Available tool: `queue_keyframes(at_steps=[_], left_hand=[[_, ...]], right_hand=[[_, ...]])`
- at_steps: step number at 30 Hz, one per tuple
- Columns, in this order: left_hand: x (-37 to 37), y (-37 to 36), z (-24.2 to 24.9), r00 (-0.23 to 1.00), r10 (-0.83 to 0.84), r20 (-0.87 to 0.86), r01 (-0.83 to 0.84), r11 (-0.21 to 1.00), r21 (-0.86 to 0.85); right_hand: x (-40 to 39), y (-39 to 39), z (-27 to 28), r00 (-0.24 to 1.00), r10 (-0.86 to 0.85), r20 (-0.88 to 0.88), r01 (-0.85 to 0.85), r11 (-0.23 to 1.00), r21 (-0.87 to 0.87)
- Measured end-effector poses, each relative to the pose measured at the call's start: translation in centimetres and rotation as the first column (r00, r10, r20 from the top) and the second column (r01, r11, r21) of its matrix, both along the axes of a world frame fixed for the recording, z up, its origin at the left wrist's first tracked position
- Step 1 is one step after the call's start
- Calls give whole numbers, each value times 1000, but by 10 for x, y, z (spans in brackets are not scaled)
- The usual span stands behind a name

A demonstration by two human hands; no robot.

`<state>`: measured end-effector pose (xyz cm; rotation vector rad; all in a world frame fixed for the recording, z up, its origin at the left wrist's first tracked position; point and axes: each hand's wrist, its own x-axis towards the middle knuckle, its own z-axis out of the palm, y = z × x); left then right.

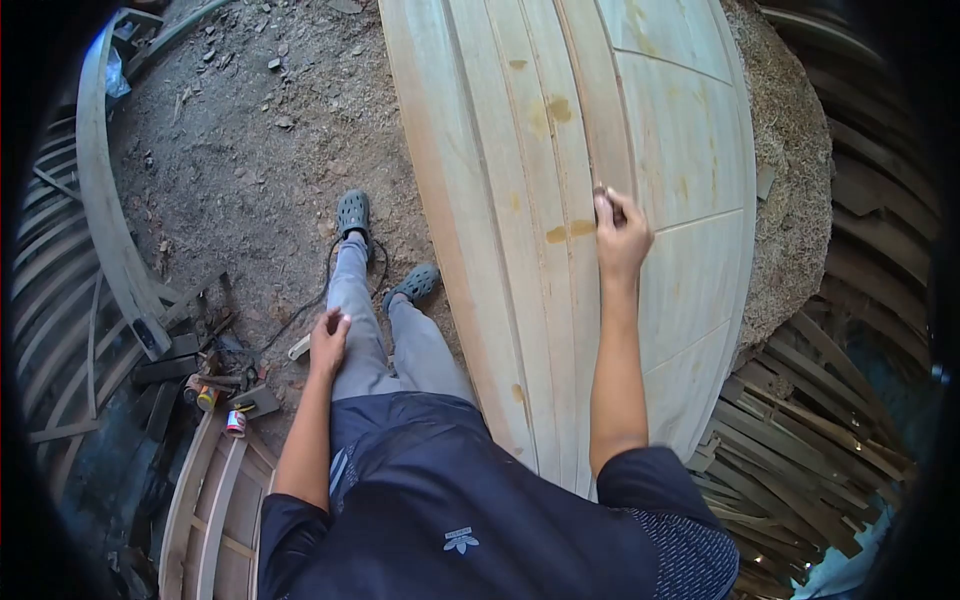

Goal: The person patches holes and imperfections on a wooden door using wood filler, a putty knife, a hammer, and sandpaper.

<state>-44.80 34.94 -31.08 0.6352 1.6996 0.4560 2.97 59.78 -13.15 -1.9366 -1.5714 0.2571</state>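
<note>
A long panel of pale wooden planks (pixel 450 180) with dark seams and brown-yellow patches (pixel 560 108) runs along my right side. Over its middle, close to a seam, is my right hand (pixel 622 235), with fingers curled and thumb pressed to them. Something small and dark shows at the fingertips, too small to name. My left hand (pixel 328 342) hangs beside my thigh, above the grey trousers (pixel 350 310), its fingers loosely bent; whatever may be between them cannot be made out.
Bare soil (pixel 240 130) lies left of the panel, with a dark cable (pixel 310 305) near my shoes. Curved timbers (pixel 110 200) stand at the left, above small cans (pixel 236 422). Stacked wood strips (pixel 800 440) and a sawdust heap (pixel 790 190) are at the right.
</note>
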Motion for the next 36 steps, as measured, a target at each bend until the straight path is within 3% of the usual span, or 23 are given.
queue_keyframes(at_steps=[2,5,9,11,14,17,19,21,25,27,31,33,34,36], left_hand=[[2,-3,4,999,-29,-35,29,999,-24],[0,4,-1,998,-66,-20,67,997,24],[8,17,4,999,51,19,-50,999,-17],[11,15,9,1000,21,3,-21,1000,-8],[13,7,13,998,-57,-33,56,998,-13],[15,20,10,1000,-20,15,20,1000,-6],[18,27,12,997,60,45,-60,998,9],[16,15,6,997,67,41,-67,998,-8],[16,14,5,1000,-10,12,10,1000,-11],[20,24,1,999,-2,37,1,1000,21],[26,33,12,998,31,47,-31,999,-10],[27,28,9,999,43,31,-43,999,-7],[24,23,8,999,18,42,-19,1000,13],[23,22,6,999,-15,49,13,999,47]], right_hand=[[4,-2,-7,999,-10,36,8,999,44],[-18,84,4,996,49,81,-48,999,-13],[-14,40,18,992,126,-10,-125,991,53],[-2,-20,12,999,-26,45,28,999,-46],[-10,26,2,994,8,107,-13,999,48],[-25,89,8,995,68,76,-66,998,-24],[-20,50,12,993,99,66,-102,994,43],[-11,-4,12,997,-52,-52,49,997,-54],[-21,45,11,999,-44,-15,44,999,6],[-24,93,9,996,63,71,-62,998,-12],[-12,20,21,997,75,29,-74,997,-39],[-16,-5,26,994,-107,-36,100,985,-143],[-13,9,16,999,-22,-37,21,999,-25],[-23,65,15,999,32,-18,-32,999,-12]])
